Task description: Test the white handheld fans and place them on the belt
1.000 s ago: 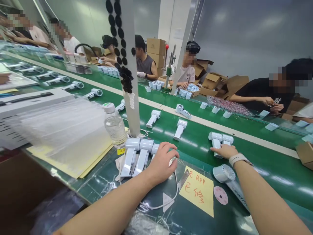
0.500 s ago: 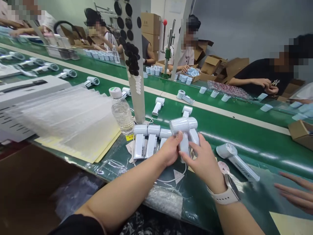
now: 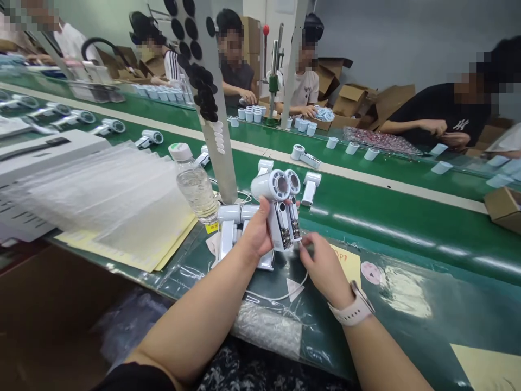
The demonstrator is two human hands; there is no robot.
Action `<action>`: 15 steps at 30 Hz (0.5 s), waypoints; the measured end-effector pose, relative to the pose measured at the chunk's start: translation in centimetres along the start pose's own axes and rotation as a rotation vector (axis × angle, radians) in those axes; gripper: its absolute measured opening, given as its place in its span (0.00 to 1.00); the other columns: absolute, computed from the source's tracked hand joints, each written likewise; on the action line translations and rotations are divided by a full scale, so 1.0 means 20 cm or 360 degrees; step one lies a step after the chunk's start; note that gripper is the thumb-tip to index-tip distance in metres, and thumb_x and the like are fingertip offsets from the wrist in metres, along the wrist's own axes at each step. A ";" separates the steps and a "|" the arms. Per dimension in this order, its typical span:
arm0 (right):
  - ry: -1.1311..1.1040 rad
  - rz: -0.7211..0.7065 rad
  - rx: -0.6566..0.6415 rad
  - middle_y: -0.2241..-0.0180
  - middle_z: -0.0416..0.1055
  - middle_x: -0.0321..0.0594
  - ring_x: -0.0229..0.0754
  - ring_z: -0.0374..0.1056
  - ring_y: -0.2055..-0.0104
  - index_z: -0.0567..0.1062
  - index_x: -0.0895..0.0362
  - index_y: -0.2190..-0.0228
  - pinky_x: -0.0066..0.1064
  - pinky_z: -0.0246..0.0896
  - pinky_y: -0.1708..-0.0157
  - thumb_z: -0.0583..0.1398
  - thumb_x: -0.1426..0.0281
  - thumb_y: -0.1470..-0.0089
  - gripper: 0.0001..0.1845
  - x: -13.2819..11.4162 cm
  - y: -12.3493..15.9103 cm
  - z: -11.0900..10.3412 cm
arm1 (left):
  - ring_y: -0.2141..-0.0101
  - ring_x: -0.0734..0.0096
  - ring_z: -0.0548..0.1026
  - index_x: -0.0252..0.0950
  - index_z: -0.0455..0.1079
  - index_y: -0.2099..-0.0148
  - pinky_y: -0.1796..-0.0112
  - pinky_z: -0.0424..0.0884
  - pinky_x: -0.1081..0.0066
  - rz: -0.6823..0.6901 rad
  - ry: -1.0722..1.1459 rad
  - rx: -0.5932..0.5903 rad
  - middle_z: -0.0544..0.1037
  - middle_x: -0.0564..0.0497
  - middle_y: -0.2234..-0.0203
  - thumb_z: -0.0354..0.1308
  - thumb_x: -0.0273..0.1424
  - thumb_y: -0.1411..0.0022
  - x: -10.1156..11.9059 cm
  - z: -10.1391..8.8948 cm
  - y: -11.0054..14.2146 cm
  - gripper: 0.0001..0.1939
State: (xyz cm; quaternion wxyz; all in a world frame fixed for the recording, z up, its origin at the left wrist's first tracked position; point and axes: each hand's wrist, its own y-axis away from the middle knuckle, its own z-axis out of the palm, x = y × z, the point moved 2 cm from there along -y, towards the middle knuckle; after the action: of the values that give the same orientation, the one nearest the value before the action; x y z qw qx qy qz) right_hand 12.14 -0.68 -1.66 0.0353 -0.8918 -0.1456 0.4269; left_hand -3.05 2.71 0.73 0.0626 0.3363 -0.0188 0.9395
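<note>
Half a second earlier both hands had been on the pair of white handheld fans [image 3: 280, 221], plain handle sides showing; by this moment the pair had been turned, baring the round grilles and the circuitry in the handles. A fan that had lain to the right on the green work table [image 3: 325, 334] was gone from its spot, as was another person's hand at the right edge. The pair was held above the table, beside the standing fans [image 3: 228, 233]. The grilles faced the wearer and slightly right; the handles' long axes ran nearly upright, heads uppermost, lower ends leaning slightly right. The left hand [image 3: 257, 231] gripped both fans, thumb uppermost. The right hand [image 3: 323, 266] had its fingers curled at the handles' lower ends; whether it pinched anything could not be told.
</note>
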 end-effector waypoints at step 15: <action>-0.1151 0.0376 -0.0298 0.84 0.63 0.30 0.37 0.60 0.79 0.69 0.54 0.76 0.30 0.56 0.75 0.63 0.52 0.46 0.20 -0.15 0.12 0.06 | 0.51 0.51 0.77 0.36 0.66 0.75 0.56 0.76 0.60 0.0132 -0.0055 -0.0018 0.80 0.45 0.58 0.63 0.66 0.63 0.02 0.06 0.01 0.36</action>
State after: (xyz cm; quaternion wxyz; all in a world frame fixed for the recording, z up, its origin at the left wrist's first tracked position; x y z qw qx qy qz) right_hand 9.91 -3.90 -0.62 -0.1493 -0.6939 -0.0833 0.6995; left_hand -2.65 2.39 1.81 0.0252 0.3510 -0.0392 0.9352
